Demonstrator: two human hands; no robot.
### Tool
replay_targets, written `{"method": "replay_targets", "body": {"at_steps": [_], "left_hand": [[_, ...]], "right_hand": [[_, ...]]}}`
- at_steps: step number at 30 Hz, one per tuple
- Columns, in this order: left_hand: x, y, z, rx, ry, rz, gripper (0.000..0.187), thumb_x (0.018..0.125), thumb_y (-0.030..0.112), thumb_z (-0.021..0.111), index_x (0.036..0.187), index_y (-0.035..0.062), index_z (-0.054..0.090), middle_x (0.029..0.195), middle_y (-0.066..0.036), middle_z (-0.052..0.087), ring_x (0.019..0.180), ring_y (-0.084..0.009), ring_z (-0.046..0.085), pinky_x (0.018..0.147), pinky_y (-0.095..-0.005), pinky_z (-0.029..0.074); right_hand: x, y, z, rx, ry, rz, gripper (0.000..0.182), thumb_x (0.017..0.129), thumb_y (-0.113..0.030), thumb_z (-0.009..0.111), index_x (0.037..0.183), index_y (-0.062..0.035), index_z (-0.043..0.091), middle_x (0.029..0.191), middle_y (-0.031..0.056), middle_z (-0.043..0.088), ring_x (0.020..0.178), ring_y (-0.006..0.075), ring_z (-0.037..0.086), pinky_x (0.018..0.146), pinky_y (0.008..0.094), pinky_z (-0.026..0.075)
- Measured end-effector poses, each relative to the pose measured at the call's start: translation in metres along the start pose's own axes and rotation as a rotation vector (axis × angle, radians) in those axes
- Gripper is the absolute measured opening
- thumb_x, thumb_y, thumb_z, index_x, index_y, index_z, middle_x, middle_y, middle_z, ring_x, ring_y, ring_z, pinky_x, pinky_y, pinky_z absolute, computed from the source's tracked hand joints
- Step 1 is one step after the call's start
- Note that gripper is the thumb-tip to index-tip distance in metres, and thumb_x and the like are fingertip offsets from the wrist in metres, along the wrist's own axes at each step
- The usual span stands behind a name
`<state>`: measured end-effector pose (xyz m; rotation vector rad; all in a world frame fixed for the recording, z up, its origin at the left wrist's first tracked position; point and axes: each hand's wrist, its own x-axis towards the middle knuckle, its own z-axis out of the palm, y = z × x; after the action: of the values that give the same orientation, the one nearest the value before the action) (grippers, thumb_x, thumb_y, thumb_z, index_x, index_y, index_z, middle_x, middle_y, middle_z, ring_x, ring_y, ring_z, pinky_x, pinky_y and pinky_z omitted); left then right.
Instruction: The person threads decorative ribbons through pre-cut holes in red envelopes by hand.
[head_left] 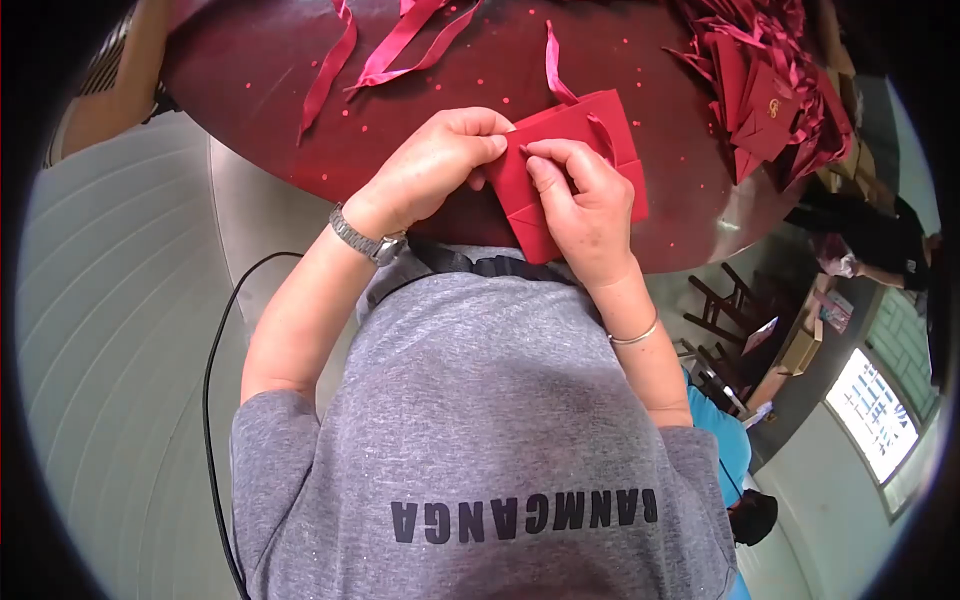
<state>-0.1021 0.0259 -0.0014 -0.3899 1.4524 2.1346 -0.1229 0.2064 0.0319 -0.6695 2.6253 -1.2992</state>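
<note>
Counter [250, 90]: round, glossy dark red, speckled with red dots.
Bag [600, 130]: red paper, flat, at counter's 6 o'clock edge.
Left hand [435, 165]: grip pinching bag's corner.
Right hand [585, 205]: grip pressing bag.
Ribbons [400, 40]: satin, 12 o'clock.

Grey short-sleeved T-shirt [500, 420] with dark block lettering [525, 517] across the chest, a black strap [480, 265] at the neckline, a thin black cable [215, 400] trailing beside one arm, a metal-link wristwatch [368, 240] on one wrist and a slim silver bangle [636, 335] on the other.
</note>
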Motion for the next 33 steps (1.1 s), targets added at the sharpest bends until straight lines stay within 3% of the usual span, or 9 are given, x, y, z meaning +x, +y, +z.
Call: {"method": "replay_targets", "body": {"at_steps": [4,7,9,11,16,22,27,33], "left_hand": [[-0.002,-0.001,0.001,-0.024,0.0,0.022,0.019,0.095,0.016,0.054,0.106,0.0041,0.063,0.087,0.004,0.06,0.074,-0.005,0.051,0.067,-0.0205,0.043],[-0.003,0.0,0.005,-0.024,0.033,0.037,0.02,0.095,0.018,0.055,0.107,0.0043,0.063,0.085,0.005,0.06,0.072,-0.004,0.05,0.066,-0.0199,0.042],[-0.002,0.001,0.011,0.14,0.125,0.121,0.021,0.093,0.017,0.057,0.099,-0.0007,0.066,0.083,0.001,0.063,0.075,-0.006,0.053,0.068,-0.0225,0.044],[0.001,-0.001,0.016,0.076,0.167,0.092,0.021,0.092,0.017,0.058,0.097,-0.0011,0.066,0.083,0.0,0.064,0.076,-0.0062,0.053,0.069,-0.0225,0.044],[0.002,-0.001,0.014,-0.049,0.181,0.025,0.018,0.09,0.014,0.057,0.094,-0.0015,0.065,0.083,0.0,0.064,0.076,-0.0062,0.054,0.07,-0.0219,0.044],[0.002,-0.003,0.011,-0.105,0.162,0.052,0.018,0.089,0.012,0.055,0.095,-0.0009,0.065,0.083,-0.001,0.064,0.077,-0.0066,0.054,0.07,-0.0217,0.043],[0.001,-0.001,0.011,-0.119,0.159,0.04,0.02,0.09,0.012,0.055,0.1,-0.0005,0.066,0.083,0.0,0.064,0.074,-0.0055,0.053,0.064,-0.0214,0.042],[0.0,-0.003,0.006,-0.117,0.118,0.035,0.02,0.091,0.011,0.055,0.1,-0.001,0.066,0.086,-0.001,0.065,0.076,-0.007,0.055,0.068,-0.0219,0.044]], "right_hand": [[0.001,0.001,0.004,0.004,0.015,0.039,0.01,0.087,-0.002,0.065,0.096,0.0006,0.067,0.084,0.0065,0.07,0.075,0.0101,0.064,0.068,0.0245,0.051],[-0.002,0.007,0.009,0.199,0.064,0.237,0.009,0.09,-0.003,0.063,0.096,0.003,0.066,0.083,0.0026,0.068,0.073,0.0066,0.062,0.067,0.0215,0.052],[-0.004,0.009,0.013,0.256,0.076,0.261,0.009,0.09,-0.003,0.063,0.096,0.0028,0.066,0.082,0.0026,0.068,0.072,0.0067,0.062,0.067,0.0215,0.052],[-0.006,0.01,0.012,0.311,0.088,0.286,0.008,0.09,-0.002,0.063,0.096,0.0027,0.066,0.082,0.0026,0.068,0.071,0.0068,0.062,0.066,0.0216,0.052],[-0.007,-0.002,0.003,-0.018,0.054,0.134,0.006,0.085,-0.001,0.066,0.091,0.0015,0.067,0.081,0.0029,0.068,0.07,0.0055,0.061,0.064,0.0215,0.05],[-0.004,-0.005,0.007,-0.095,0.106,-0.045,0.008,0.083,-0.002,0.068,0.091,-0.0007,0.068,0.081,0.0079,0.069,0.069,0.01,0.063,0.063,0.0237,0.05],[0.0,-0.007,0.008,-0.136,0.081,-0.027,0.008,0.084,-0.003,0.068,0.092,-0.0009,0.068,0.082,0.0077,0.07,0.07,0.0112,0.064,0.064,0.0247,0.05],[0.004,-0.009,0.01,-0.158,0.092,-0.015,0.009,0.084,-0.003,0.068,0.092,-0.0009,0.069,0.08,0.007,0.069,0.068,0.0099,0.063,0.064,0.0244,0.05]]}}
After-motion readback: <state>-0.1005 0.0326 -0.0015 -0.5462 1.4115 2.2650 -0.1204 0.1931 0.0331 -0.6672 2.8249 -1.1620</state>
